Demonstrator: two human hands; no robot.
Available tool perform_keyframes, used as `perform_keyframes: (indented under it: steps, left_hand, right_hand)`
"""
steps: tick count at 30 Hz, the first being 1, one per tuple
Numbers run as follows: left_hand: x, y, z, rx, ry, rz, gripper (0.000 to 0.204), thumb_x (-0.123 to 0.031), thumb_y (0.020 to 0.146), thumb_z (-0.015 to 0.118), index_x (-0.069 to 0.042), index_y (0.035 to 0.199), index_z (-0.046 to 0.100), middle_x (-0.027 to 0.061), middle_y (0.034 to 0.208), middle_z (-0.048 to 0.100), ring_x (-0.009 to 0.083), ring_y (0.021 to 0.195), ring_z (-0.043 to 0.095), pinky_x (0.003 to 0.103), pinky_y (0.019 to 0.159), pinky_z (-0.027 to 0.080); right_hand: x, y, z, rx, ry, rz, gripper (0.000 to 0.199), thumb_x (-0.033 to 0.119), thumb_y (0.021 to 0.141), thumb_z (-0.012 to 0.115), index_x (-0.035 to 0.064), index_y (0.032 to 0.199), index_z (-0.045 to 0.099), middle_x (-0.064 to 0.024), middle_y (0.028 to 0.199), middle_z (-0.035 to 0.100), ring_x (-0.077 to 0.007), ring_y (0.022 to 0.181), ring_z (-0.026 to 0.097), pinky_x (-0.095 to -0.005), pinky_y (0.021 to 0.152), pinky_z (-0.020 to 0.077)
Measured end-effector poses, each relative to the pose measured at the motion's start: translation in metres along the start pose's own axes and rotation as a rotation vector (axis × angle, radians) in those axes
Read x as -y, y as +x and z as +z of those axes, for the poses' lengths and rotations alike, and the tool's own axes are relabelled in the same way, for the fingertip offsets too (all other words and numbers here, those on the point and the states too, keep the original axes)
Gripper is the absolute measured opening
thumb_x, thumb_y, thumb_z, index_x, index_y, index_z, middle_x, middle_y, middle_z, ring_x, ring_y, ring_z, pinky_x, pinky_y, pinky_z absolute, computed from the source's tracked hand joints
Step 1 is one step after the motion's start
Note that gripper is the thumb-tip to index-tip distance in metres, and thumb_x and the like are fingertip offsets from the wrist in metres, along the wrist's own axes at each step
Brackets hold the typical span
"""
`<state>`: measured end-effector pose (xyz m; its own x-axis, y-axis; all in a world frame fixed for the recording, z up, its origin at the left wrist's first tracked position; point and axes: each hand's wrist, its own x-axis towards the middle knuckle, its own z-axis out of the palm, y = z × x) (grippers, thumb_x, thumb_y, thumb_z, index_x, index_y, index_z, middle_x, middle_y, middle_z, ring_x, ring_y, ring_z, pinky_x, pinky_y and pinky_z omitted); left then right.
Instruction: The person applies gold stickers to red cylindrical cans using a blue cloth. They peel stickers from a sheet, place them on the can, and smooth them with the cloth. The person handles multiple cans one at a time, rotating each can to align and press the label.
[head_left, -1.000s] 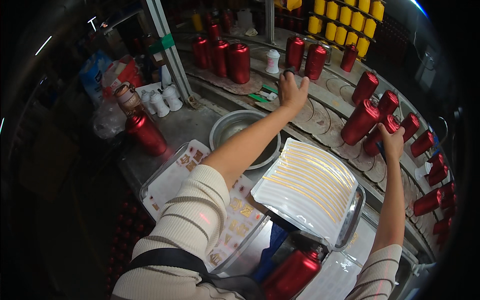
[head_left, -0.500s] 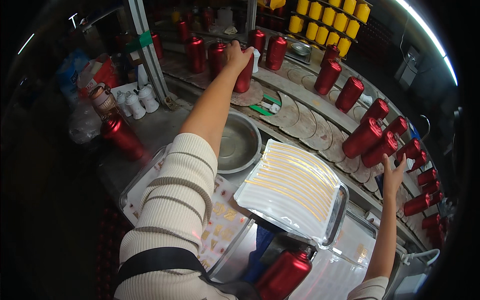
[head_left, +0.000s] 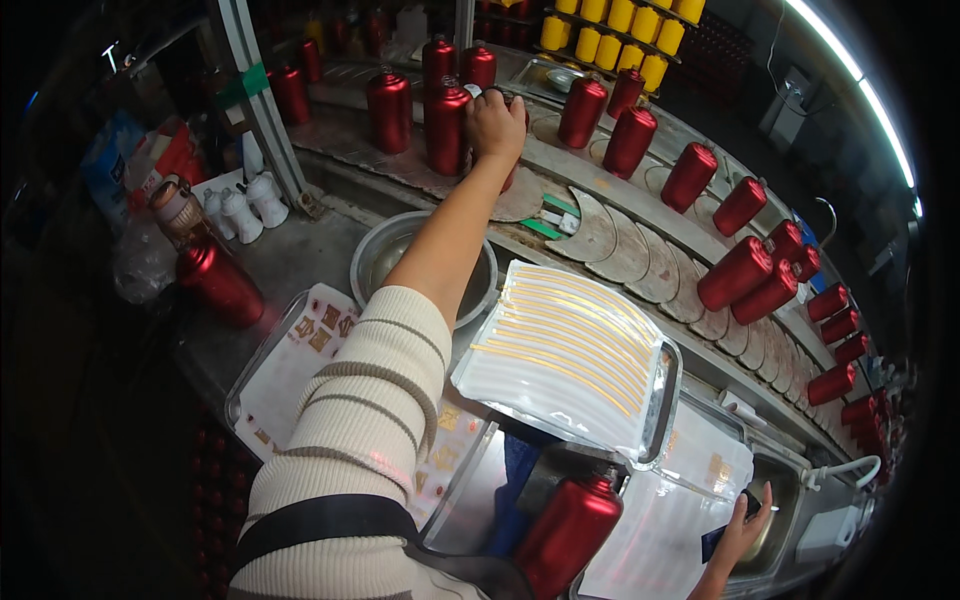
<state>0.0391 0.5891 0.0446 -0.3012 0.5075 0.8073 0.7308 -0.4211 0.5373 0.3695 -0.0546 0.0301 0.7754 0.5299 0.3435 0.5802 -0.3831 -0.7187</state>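
At conveyor (head_left: 650, 268) | hands (head_left: 497, 126): left on red bottle (head_left: 510, 180) | sheet (head_left: 283, 378): gold characters (head_left: 331, 317)

Bowl (head_left: 378, 262) left of sheet (head_left: 565, 350); bottles (head_left: 735, 273) on conveyor (head_left: 650, 262) behind both.

Glossy red bottle (head_left: 510, 178), mostly hidden, by grey round plate (head_left: 522, 205)

I log: grey metal post (head_left: 268, 135) wrapped in green tape (head_left: 243, 86); long white tube light (head_left: 887, 131), upper right; rectangular steel sink (head_left: 788, 495), lower right; room (head_left: 90, 400) at left mostly dark.
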Motion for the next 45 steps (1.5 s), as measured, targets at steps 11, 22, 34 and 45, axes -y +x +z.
perform_keyframes:
  steps: [11, 22, 34, 45]
  left_hand:
    - [-0.008, 0.010, -0.016, -0.093, -0.071, -0.161, 0.050, -0.039, 0.077, 0.076, -0.001, 0.105, 0.058, 0.0221, 0.128, 0.057, 0.0438, 0.116, 0.054, 0.054, 0.097, 0.044]
    - [-0.057, -0.014, -0.015, 0.429, -0.190, -0.439, 0.046, -0.047, 0.083, 0.068, -0.010, 0.109, 0.064, 0.0292, 0.115, 0.058, 0.0455, 0.108, 0.058, 0.053, 0.091, 0.048]
    - [-0.074, -0.005, -0.020, 0.058, -0.200, 0.104, 0.054, -0.043, 0.077, 0.075, 0.002, 0.105, 0.064, 0.0230, 0.134, 0.047, 0.0413, 0.128, 0.042, 0.053, 0.110, 0.032]
    - [-0.055, -0.023, 0.001, 0.292, -0.207, -0.324, 0.046, -0.049, 0.076, 0.074, -0.007, 0.092, 0.067, 0.0210, 0.092, 0.067, 0.0387, 0.091, 0.065, 0.046, 0.080, 0.050]
  right_hand:
    - [-0.030, -0.037, -0.013, 0.055, 0.065, 0.077, 0.054, 0.006, 0.092, 0.060, -0.0030, 0.143, 0.044, -0.0154, 0.142, 0.048, -0.0222, 0.123, 0.050, -0.0332, 0.106, 0.0379]
    - [-0.043, -0.043, -0.013, 0.135, 0.098, 0.132, 0.051, 0.005, 0.092, 0.060, -0.0050, 0.139, 0.046, -0.0140, 0.139, 0.051, -0.0206, 0.121, 0.051, -0.0319, 0.104, 0.0387]
    - [-0.029, -0.051, -0.005, 0.163, 0.045, 0.161, 0.048, 0.004, 0.091, 0.059, -0.0015, 0.138, 0.050, -0.0111, 0.129, 0.055, -0.0180, 0.108, 0.054, -0.0290, 0.094, 0.0433]
    - [-0.043, -0.056, -0.004, 0.194, 0.042, 0.147, 0.047, 0.004, 0.090, 0.060, -0.0037, 0.136, 0.051, -0.0103, 0.124, 0.056, -0.0167, 0.104, 0.055, -0.0282, 0.092, 0.0435]
